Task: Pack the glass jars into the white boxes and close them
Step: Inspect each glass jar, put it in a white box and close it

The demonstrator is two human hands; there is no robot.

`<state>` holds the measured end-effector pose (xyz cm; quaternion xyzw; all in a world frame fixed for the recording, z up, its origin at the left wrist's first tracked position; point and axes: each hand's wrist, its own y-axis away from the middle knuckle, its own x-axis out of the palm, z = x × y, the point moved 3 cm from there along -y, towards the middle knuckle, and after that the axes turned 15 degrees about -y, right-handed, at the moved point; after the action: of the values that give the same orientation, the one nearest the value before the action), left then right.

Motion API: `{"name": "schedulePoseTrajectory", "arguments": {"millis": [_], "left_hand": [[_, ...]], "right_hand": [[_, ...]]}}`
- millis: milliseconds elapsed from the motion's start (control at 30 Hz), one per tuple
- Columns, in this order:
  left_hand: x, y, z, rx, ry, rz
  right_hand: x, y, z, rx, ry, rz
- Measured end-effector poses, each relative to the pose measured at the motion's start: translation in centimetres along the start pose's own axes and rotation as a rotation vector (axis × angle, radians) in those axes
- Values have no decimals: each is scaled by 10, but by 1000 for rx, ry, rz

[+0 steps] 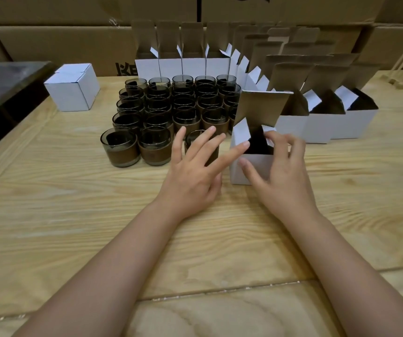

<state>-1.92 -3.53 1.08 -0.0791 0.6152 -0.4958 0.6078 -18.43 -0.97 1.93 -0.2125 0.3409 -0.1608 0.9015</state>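
Two bare forearms [122,263] reached in over the pale wooden counter [74,203] toward the open box [261,164], which stood upright with its mouth facing the ceiling. Its tall lid flap stood up on the far side, brown inner face toward the person, so its long axis ran straight up. The right grip [280,171] was closed on that box, thumb pressed to the near wall and fingers curled over the right-hand flap, I'd say to steady it and start folding the flap in. The left grip [190,171] was open, fingers straight and spread, its forefinger tip at the box's left flap, likely ready to tuck that one down. Inside the box was only dark, and I could not tell whether a jar already sat in it. Just left of the box, under the spread fingers, a glass jar [192,142] stood mouth-up, and beyond it the other jars [161,110] were packed upright in tight rows, handy for the next pick. Right of the box ran a line of open boxes [317,127], with more boxes [182,66] behind the jars. A closed box [72,87] sat well to the left, apart from the unpacked stock.
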Motion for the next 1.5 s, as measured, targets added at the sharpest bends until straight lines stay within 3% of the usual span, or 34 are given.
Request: {"name": "schedulePoseTrajectory", "arguments": {"millis": [233, 633, 733, 867, 1067, 1233, 1500], "left_hand": [[-5, -2, -3, -24, -12, -27], [-5, -3, -3, -148, 256, 33], [-7, -2, -3, -200, 332, 28], [-11, -2, -3, -244, 453, 66], [-8, 1, -7, -296, 590, 56], [-1, 3, -11, -365, 714, 188], [6, 3, -13, -221, 649, 345]], "right_hand": [[-2, 4, 3, -108, -37, 12], [-25, -8, -21, 196, -545, -296], [-25, -14, -23, 205, -603, -205], [-25, -22, -25, 234, -886, -39], [-25, -25, -33, 317, -930, 25], [-24, -28, -33, 384, -923, 12], [-27, -27, -29, 377, -862, 118]]}}
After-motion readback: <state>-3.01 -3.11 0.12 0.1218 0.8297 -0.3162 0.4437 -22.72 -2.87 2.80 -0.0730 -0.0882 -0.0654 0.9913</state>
